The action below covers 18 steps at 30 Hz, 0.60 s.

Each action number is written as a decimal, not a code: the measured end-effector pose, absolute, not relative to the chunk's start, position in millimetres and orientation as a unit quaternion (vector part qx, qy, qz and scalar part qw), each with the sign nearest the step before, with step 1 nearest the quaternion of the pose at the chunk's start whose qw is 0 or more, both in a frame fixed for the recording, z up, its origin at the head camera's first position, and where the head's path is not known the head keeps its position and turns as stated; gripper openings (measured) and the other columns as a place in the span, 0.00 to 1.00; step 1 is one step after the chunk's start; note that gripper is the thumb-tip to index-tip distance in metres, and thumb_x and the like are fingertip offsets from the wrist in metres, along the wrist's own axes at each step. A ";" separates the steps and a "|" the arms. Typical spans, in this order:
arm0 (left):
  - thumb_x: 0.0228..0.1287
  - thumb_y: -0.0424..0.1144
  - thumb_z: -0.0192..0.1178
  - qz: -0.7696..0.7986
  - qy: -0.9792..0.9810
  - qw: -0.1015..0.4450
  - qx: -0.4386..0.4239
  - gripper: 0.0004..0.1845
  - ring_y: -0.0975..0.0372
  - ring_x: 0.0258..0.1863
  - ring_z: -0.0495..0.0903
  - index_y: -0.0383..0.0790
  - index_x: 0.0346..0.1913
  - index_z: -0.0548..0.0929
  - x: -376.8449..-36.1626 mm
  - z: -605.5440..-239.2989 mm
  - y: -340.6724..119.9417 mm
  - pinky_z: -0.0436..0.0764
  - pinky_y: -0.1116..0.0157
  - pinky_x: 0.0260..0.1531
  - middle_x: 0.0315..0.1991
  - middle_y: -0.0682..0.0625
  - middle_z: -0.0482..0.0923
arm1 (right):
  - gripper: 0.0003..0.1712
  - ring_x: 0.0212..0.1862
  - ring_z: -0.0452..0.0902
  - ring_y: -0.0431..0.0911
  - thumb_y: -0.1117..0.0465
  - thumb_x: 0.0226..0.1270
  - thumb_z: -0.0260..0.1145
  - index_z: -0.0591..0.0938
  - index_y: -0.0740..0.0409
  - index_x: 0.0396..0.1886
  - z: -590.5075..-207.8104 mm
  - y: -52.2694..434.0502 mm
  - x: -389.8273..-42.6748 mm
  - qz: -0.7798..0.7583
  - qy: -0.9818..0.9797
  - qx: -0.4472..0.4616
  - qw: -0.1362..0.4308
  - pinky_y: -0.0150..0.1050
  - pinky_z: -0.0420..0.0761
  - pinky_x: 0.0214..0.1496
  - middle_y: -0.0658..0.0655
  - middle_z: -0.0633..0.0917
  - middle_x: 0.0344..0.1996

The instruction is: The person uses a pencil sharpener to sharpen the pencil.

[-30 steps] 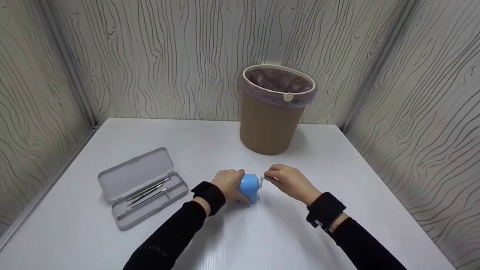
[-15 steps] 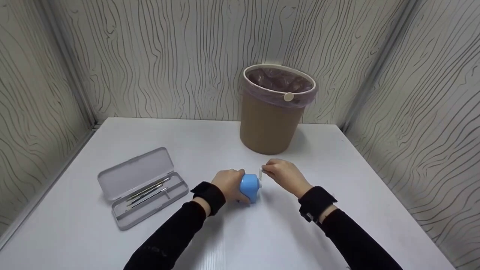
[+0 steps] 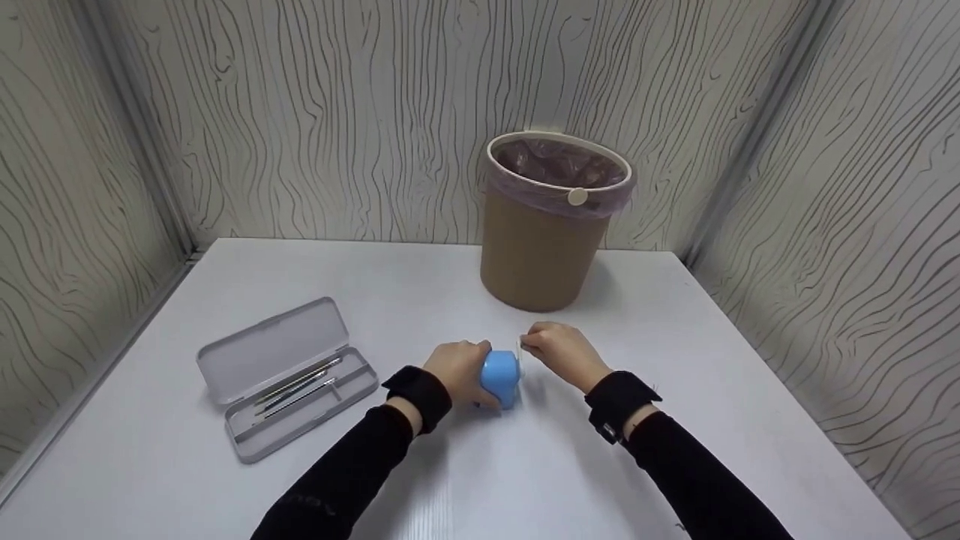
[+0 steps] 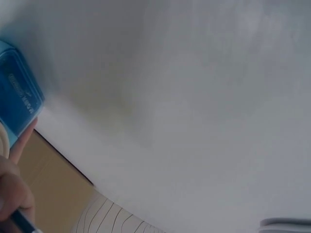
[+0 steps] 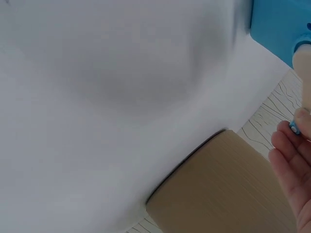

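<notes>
A blue crank pencil sharpener [image 3: 499, 375] stands on the table, its transparent blue shavings drawer [image 4: 20, 90] showing in the left wrist view. My left hand [image 3: 456, 371] grips its body from the left, fingers over the top and thumb at the near side. On the right side is the off-white crank [image 5: 303, 73], pointing up in the head view. My right hand [image 3: 564, 352] pinches the crank's small blue knob [image 5: 294, 127] between thumb and fingers. The sharpener's left face is hidden behind my left hand.
Left of the sharpener lies an open grey pencil case [image 3: 274, 352] with several pencils [image 3: 296, 390] in its tray. A brown bin [image 3: 536, 255] with a purple liner stands behind the hands, close to the patterned back wall [image 3: 337, 112].
My right hand has shifted slightly up and to the left with the crank knob, and the crank has turned. My left hand keeps its grip on the pencil sharpener.
</notes>
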State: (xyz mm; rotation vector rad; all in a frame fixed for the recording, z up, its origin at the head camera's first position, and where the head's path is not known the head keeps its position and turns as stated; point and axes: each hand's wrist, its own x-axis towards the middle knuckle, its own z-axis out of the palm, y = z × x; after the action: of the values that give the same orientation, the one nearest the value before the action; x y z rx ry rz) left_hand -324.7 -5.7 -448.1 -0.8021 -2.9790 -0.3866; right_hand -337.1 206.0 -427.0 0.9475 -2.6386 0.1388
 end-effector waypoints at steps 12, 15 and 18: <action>0.41 0.63 0.82 -0.130 -0.955 0.032 -0.264 0.40 0.56 0.41 0.89 0.40 0.51 0.80 -323.7 -448.3 -8.2 0.88 0.60 0.45 0.43 0.45 0.89 | 0.02 0.34 0.87 0.49 0.69 0.58 0.75 0.91 0.60 0.31 -461.3 208.6 -328.4 0.038 -0.921 0.369 0.115 0.40 0.87 0.38 0.56 0.90 0.29; 0.41 0.63 0.81 -0.133 -0.956 0.027 -0.259 0.40 0.55 0.42 0.89 0.39 0.52 0.80 -323.0 -447.2 -7.4 0.88 0.60 0.45 0.44 0.45 0.89 | 0.03 0.34 0.88 0.49 0.69 0.60 0.74 0.92 0.60 0.32 -460.6 210.7 -322.5 0.046 -0.920 0.375 0.101 0.39 0.87 0.39 0.55 0.90 0.29; 0.41 0.63 0.81 -0.136 -0.958 0.018 -0.252 0.41 0.55 0.43 0.89 0.40 0.53 0.80 -322.9 -446.3 -6.1 0.88 0.59 0.47 0.45 0.45 0.89 | 0.05 0.37 0.89 0.49 0.69 0.61 0.73 0.92 0.60 0.35 -460.0 212.4 -316.7 0.057 -0.919 0.379 0.089 0.40 0.88 0.42 0.55 0.91 0.31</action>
State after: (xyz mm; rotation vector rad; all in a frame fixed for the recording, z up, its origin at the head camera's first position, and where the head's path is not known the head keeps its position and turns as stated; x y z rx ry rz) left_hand -322.9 -6.1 -446.3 -0.7813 -2.9767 -0.4210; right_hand -316.7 212.4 -460.0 1.1278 -2.7352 0.1697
